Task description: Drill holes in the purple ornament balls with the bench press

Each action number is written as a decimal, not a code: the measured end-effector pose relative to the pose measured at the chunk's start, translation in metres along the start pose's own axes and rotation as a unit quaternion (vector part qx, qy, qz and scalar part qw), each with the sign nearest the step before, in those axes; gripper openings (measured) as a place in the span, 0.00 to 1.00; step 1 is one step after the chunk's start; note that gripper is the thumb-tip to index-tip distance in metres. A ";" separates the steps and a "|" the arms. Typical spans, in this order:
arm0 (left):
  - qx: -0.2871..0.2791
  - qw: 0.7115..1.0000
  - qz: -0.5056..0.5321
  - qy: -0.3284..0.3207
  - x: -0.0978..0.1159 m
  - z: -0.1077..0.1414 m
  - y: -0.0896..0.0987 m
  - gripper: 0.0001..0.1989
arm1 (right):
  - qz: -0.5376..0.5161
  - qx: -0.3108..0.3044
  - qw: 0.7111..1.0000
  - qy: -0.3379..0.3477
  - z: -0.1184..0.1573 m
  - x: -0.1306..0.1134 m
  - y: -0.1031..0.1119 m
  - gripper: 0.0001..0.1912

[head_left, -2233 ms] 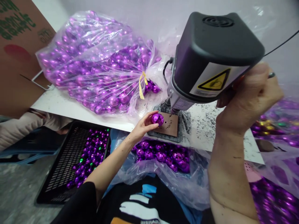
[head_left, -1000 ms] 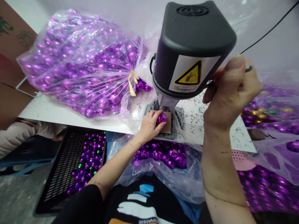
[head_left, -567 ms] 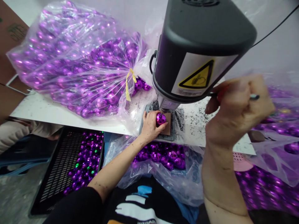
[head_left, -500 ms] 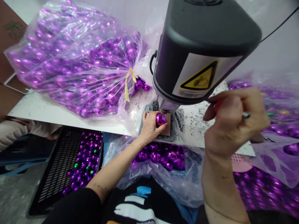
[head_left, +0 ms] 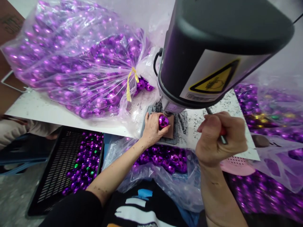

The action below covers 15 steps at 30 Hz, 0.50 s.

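My left hand (head_left: 151, 128) holds a shiny purple ball (head_left: 163, 121) between thumb and fingers, over a brown block (head_left: 169, 130) on the grey base of a press-like machine. The tip of the dark machine head (head_left: 189, 63), which bears a yellow warning label, is right at the ball's upper edge. On the right, my right hand (head_left: 221, 137) is wrapped round a metal lever (head_left: 223, 138) with a red part showing between the fingers.
A large clear bag of purple balls (head_left: 71, 63) lies on the white table (head_left: 47, 107). Below left stands a black crate (head_left: 55, 164) with small balls. More purple balls (head_left: 163, 157) lie in plastic before me. A pink basket (head_left: 238, 166) and bagged balls are at the right.
My right hand has moved down and left with the lever. The machine head appears larger and further right in view. My left hand keeps its grip on the ball.
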<state>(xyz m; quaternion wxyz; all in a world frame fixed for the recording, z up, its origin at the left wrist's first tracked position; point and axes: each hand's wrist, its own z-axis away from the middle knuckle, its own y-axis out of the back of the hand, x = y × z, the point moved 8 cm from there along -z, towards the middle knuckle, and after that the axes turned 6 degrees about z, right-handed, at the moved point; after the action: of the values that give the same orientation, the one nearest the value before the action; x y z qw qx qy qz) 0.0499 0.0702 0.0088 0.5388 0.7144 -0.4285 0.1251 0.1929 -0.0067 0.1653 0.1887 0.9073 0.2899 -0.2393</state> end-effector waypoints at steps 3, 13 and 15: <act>-0.001 1.000 0.003 0.003 -0.001 0.000 0.000 0.20 | 0.021 0.001 1.000 0.010 0.002 0.000 0.000 0.02; 0.006 1.000 0.004 0.009 0.000 -0.001 0.002 0.20 | 0.045 0.019 0.996 0.071 0.013 0.009 -0.003 0.04; 0.009 1.000 0.000 0.009 0.000 -0.001 0.003 0.20 | 0.042 0.025 0.996 0.076 0.015 0.010 -0.005 0.04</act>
<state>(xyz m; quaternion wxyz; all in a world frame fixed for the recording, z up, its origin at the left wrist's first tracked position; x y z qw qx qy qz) 0.0483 0.0712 0.0111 0.5363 0.7177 -0.4231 0.1351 0.1922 -0.0061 0.1470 0.1536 0.9384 0.2595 -0.1687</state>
